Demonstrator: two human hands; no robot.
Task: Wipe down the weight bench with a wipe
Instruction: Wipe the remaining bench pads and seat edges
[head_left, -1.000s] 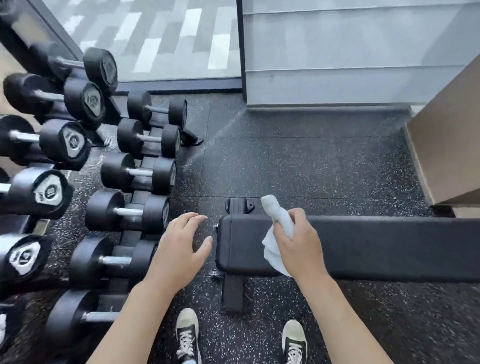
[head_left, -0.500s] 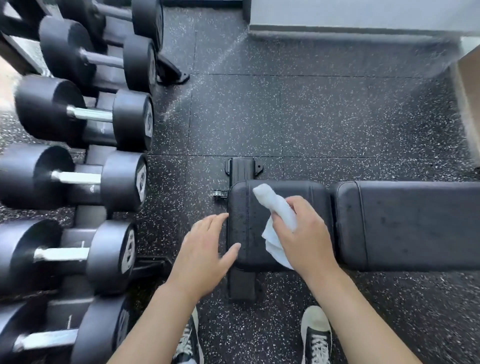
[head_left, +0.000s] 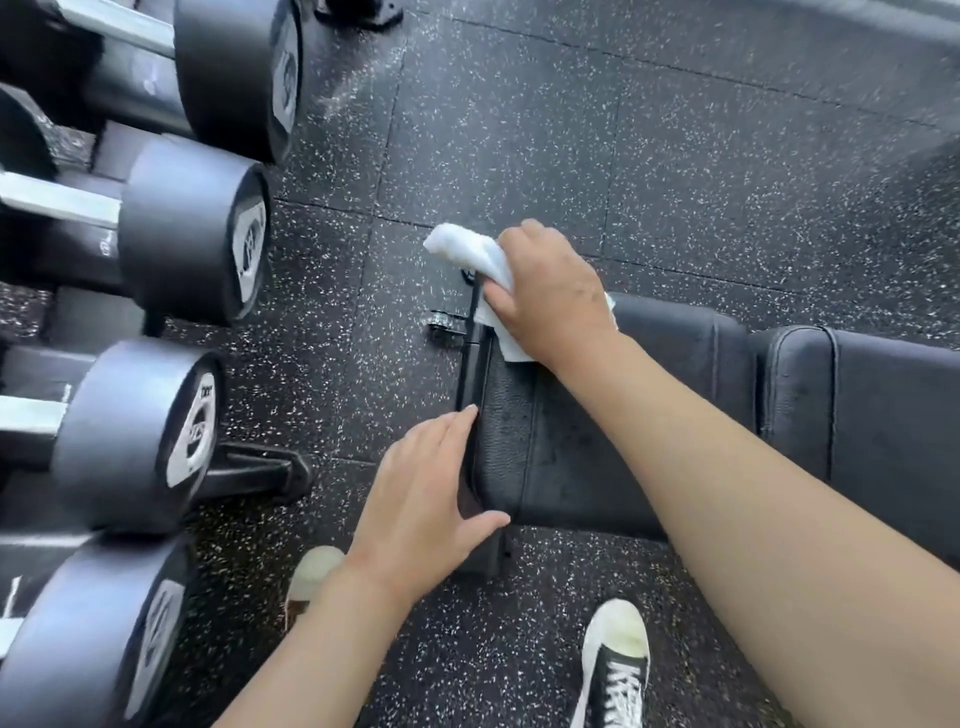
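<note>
Bench (head_left: 597, 441) long axis L–R; R hand (head_left: 556, 301) fingers gripping wipe (head_left: 467, 252), L hand (head_left: 431, 493) flat.

Soft, even daylight fills the view, brighter toward the top right corner, where a pale haze washes over the floor (head_left: 649, 156). Shadows are faint. The dumbbells (head_left: 192, 234) along the left edge are smeared with motion blur and bulge from wide-angle distortion.

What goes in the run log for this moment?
stage: wiping begins | right hand: holds wipe at bench far end corner | left hand: flat on near end edge
</note>
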